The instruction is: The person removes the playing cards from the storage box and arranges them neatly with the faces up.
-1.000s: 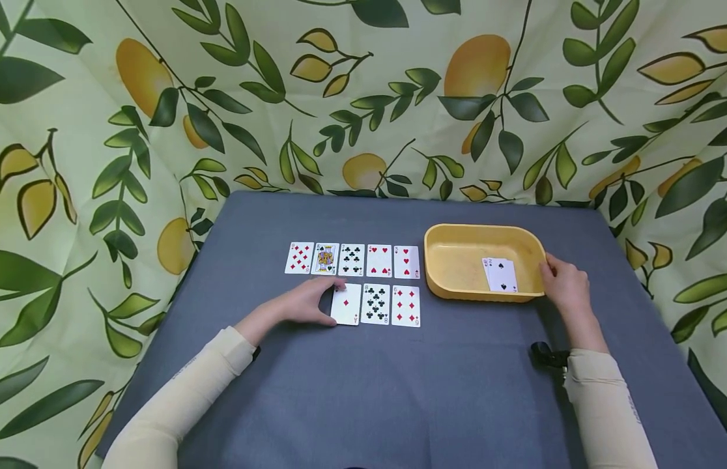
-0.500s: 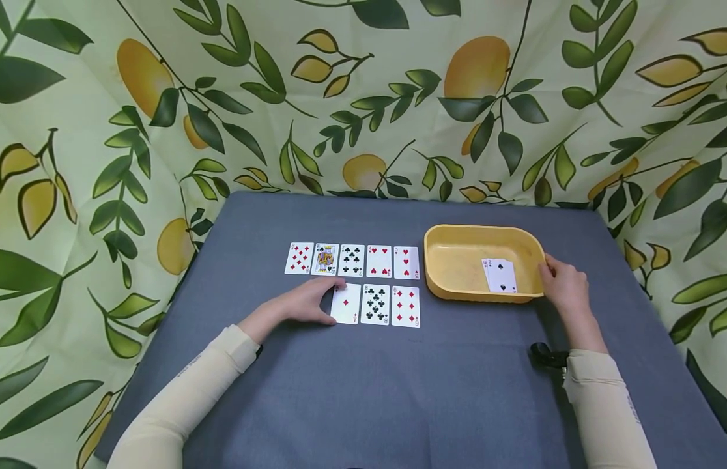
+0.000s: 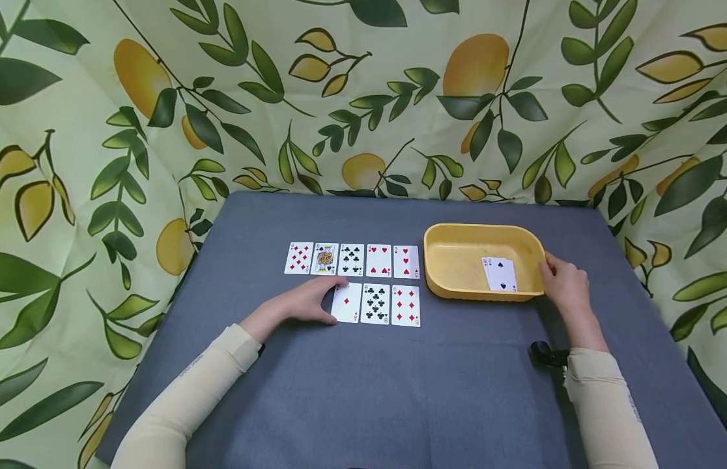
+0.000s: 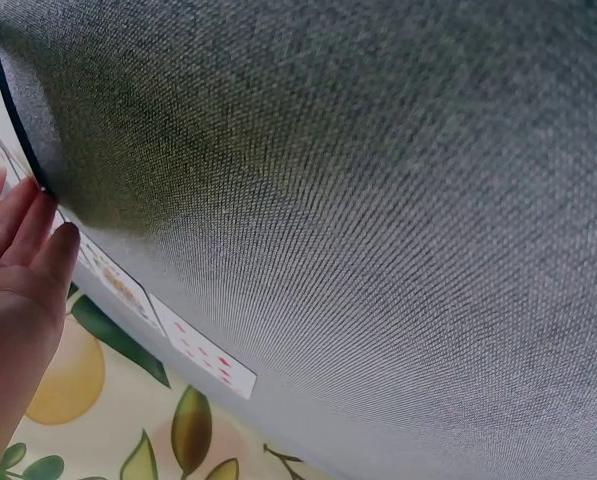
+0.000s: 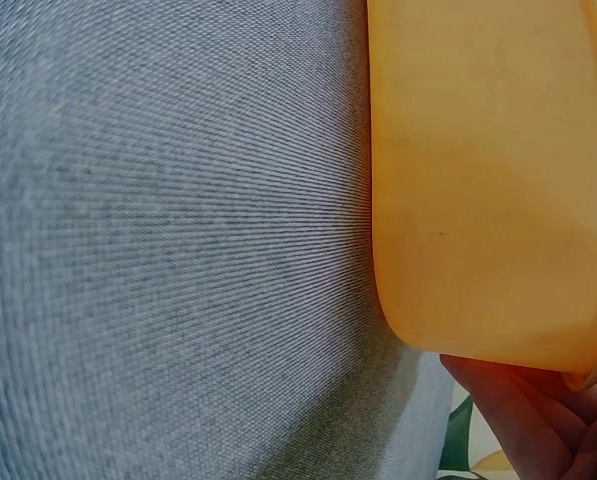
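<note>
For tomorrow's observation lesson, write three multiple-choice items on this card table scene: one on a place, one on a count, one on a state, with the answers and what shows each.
1. Where does the ace of diamonds lie?
A. at the left end of the near row
B. in the tub
C. in the far row

2. How many cards lie face up on the table, outside the yellow tub?
A. five
B. eight
C. ten

3. What is the right hand doing?
A. lifting a card
B. lying flat on the cloth
C. holding the tub's right rim

Answers: 1 A, the left hand touches it there; 2 B, five far, three near; 3 C, fingers curl on the rim.
</note>
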`<state>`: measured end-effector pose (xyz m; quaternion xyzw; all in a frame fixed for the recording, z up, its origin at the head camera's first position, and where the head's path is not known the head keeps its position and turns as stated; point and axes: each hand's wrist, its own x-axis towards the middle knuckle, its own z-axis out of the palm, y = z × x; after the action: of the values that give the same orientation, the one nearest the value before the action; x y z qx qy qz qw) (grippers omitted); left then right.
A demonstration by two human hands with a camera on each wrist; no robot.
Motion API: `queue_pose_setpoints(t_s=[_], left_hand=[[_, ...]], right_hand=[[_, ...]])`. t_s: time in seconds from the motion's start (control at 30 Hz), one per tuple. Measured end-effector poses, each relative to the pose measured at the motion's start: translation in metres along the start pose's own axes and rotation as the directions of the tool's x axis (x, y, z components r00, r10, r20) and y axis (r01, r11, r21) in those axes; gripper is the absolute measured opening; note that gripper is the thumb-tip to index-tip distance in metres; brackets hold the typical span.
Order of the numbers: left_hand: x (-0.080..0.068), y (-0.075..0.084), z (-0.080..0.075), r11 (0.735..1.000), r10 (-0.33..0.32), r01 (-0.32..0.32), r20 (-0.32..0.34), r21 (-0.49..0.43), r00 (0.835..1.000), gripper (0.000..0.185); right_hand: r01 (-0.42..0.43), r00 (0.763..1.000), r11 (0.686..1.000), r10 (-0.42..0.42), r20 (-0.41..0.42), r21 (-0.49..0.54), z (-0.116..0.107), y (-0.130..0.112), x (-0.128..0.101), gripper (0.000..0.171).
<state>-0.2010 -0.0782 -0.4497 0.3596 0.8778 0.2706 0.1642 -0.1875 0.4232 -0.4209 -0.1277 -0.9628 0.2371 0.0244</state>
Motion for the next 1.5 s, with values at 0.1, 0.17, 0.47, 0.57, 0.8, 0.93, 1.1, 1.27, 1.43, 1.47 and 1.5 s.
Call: queue_pose_setpoints(t_s=[0.1, 0.17, 0.47, 0.57, 0.8, 0.93, 1.1, 1.27, 1.43, 1.47, 1.5], left_hand=[[-0.001, 0.001, -0.001, 1.000, -0.006, 0.006, -0.002, -0.003, 1.000, 0.075], [-0.001, 0.002, -0.001, 1.000, -0.010, 0.010, -0.006, 0.002, 1.000, 0.075], [0.001, 0.001, -0.001, 1.000, -0.021, 0.021, -0.001, 0.021, 1.000, 0.077], [0.001, 0.001, -0.001, 1.000, -0.011, 0.012, -0.012, 0.021, 1.000, 0.077], [0.003, 0.007, -0.004, 1.000, -0.002, 0.001, -0.084, -0.014, 0.996, 0.076], [0.008, 0.010, -0.005, 0.999, -0.012, 0.005, -0.136, -0.049, 0.991, 0.074], [0.016, 0.015, -0.008, 0.989, -0.005, -0.026, -0.213, -0.145, 0.977, 0.072], [0.028, 0.023, -0.010, 0.947, -0.033, -0.049, -0.246, -0.318, 0.969, 0.069], [0.037, 0.041, -0.015, 0.891, -0.044, -0.099, -0.303, -0.443, 0.952, 0.064], [0.037, 0.048, -0.017, 0.883, -0.041, -0.114, -0.318, -0.455, 0.947, 0.063], [0.038, 0.056, -0.020, 0.876, -0.040, -0.125, -0.327, -0.466, 0.944, 0.062]], right_hand=[[0.016, 1.000, 1.000, -0.017, -0.018, -0.006, 0.000, 0.000, 0.000, 0.050], [0.026, 0.999, 1.000, -0.026, -0.026, -0.012, 0.000, 0.001, 0.001, 0.050], [0.010, 1.000, 1.000, -0.010, -0.012, 0.003, -0.001, 0.002, 0.002, 0.052], [0.009, 1.000, 1.000, -0.009, -0.016, 0.004, -0.001, 0.001, 0.001, 0.051], [0.006, 1.000, 1.000, -0.006, -0.005, 0.007, -0.001, 0.002, 0.000, 0.052], [0.004, 1.000, 1.000, -0.004, -0.006, 0.010, 0.000, 0.002, 0.000, 0.051], [0.002, 1.000, 1.000, -0.002, -0.002, 0.009, 0.001, 0.003, 0.000, 0.051], [0.000, 1.000, 1.000, 0.000, -0.002, 0.005, 0.002, 0.005, 0.001, 0.051], [0.003, 1.000, 1.000, -0.003, -0.005, 0.017, 0.002, 0.005, 0.001, 0.050], [0.003, 1.000, 1.000, -0.003, -0.005, 0.018, 0.003, 0.005, 0.001, 0.050], [0.001, 1.000, 1.000, -0.001, 0.000, 0.021, 0.003, 0.006, 0.001, 0.051]])
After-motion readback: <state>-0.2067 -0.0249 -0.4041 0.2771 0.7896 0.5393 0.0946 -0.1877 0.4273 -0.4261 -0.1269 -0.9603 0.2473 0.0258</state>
